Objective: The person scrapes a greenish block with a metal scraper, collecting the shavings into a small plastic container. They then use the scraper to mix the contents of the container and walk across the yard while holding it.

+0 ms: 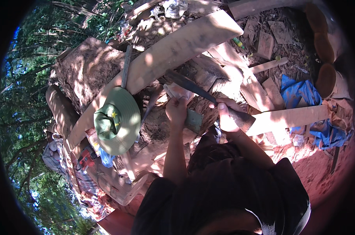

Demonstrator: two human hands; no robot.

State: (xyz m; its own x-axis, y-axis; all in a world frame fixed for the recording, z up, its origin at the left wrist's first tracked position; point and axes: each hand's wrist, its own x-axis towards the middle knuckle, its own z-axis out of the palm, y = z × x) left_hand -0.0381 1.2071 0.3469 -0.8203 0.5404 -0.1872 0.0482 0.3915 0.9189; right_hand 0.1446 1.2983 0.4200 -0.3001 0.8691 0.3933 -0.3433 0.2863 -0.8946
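My right hand [227, 117] is closed round a long tool with a dark, narrow blade [193, 87] and a broad brown handle end [242, 120]; its exact kind is unclear. The blade slants up and to the left. Just left of it, my left hand [176, 111] pinches a pale, flat piece [179, 91] that lies close to the blade; its material is hard to make out. A small greenish block [194, 120] sits beside my left wrist. Further left rests a green brimmed hat [131, 119] with a yellow star.
A long curved plank [177, 43] crosses beyond my hands. Behind it stands a large rough block [90, 70]. On the right lie a board [295, 118], blue plastic sheeting [301, 92] and wood scraps [265, 45]. Dense foliage [24, 117] borders the left.
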